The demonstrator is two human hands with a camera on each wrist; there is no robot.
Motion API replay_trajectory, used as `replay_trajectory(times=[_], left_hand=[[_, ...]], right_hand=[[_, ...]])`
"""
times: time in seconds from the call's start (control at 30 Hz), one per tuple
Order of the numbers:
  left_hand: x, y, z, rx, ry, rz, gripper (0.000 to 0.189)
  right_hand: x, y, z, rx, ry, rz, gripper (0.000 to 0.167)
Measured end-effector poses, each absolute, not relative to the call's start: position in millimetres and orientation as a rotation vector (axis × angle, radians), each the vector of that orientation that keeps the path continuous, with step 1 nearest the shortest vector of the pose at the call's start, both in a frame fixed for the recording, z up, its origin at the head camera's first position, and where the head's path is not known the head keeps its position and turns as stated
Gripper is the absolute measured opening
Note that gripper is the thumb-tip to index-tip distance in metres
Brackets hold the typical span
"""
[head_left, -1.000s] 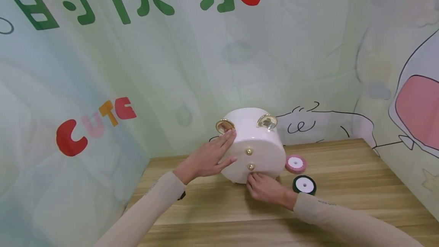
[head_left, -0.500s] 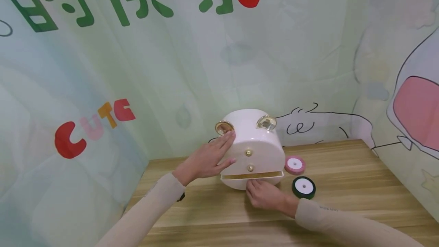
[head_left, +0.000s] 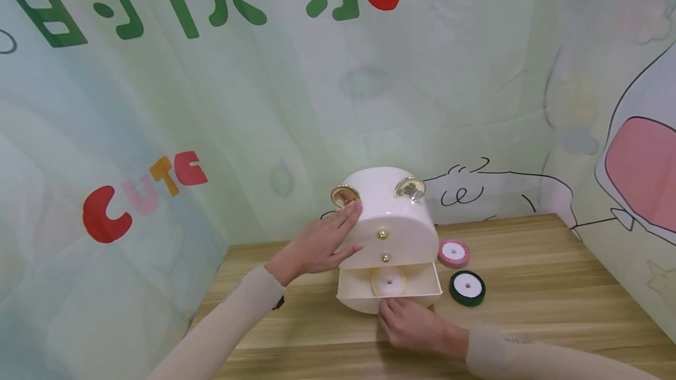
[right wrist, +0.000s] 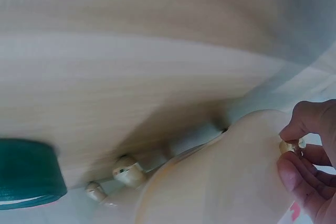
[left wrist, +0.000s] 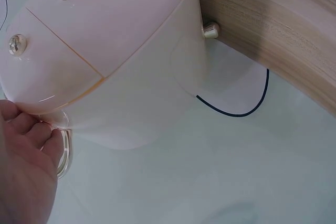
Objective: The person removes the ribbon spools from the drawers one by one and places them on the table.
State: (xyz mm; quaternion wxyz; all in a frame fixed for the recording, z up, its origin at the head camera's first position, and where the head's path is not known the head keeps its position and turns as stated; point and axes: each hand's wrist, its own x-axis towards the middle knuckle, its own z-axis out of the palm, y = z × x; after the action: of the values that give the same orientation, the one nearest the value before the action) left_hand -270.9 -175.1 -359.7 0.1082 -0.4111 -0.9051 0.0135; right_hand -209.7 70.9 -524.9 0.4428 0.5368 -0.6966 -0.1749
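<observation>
The opening of the bottom drawer [head_left: 356,302] is judged to be the step in hand: it is drawn well out of the white box [head_left: 393,216], and a pale spool [head_left: 389,286] is shown lying flat inside. The box is stood upright on the surface [head_left: 528,268], close to the backdrop, with its front turned toward the person. For the next move, a straight, level pull would be called for if more room is wanted, with the box kept braced; if the drawer is taken as open enough, only a release of the knob [right wrist: 287,147] would be needed.

By the right hand [head_left: 414,324], held low in front of the drawer, the knob is pinched between thumb and fingers, which are clamped on it. The left hand [head_left: 319,242] is laid against the side of the box; its fingers are kept straight and together, the thumb is spread apart toward the front face, and nothing is gripped. Whether the ear [head_left: 343,194] beside its fingertips is touched cannot be told.

To the right of the box, a pink spool [head_left: 454,252] and a green spool [head_left: 467,288] are laid flat, apart from the hands.
</observation>
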Motion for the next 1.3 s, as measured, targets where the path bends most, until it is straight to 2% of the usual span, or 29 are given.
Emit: replay_trajectory(times=[0.33,0.63,0.93,1.3], left_hand=[[-270.0,-175.8,-359.8,-1.22,-2.635,0.043,0.076],[-271.4,-176.1,-360.0,-1.205,-2.647,0.057,0.076],[-272.2,-176.7,-361.0,-1.223,-2.608,0.049,0.076],[-271.3,-176.5,-362.4,-1.218,-2.601,0.058,0.077]], right_hand=[[-184.6,72.5,-524.4,1.352,-1.751,-0.432,0.056],[-178.3,74.1,-526.6,1.358,-1.745,-0.396,0.054],[-167.5,79.4,-516.1,1.403,-1.848,-0.506,0.066],[-161.9,79.1,-524.3,1.408,-1.821,-0.494,0.058]])
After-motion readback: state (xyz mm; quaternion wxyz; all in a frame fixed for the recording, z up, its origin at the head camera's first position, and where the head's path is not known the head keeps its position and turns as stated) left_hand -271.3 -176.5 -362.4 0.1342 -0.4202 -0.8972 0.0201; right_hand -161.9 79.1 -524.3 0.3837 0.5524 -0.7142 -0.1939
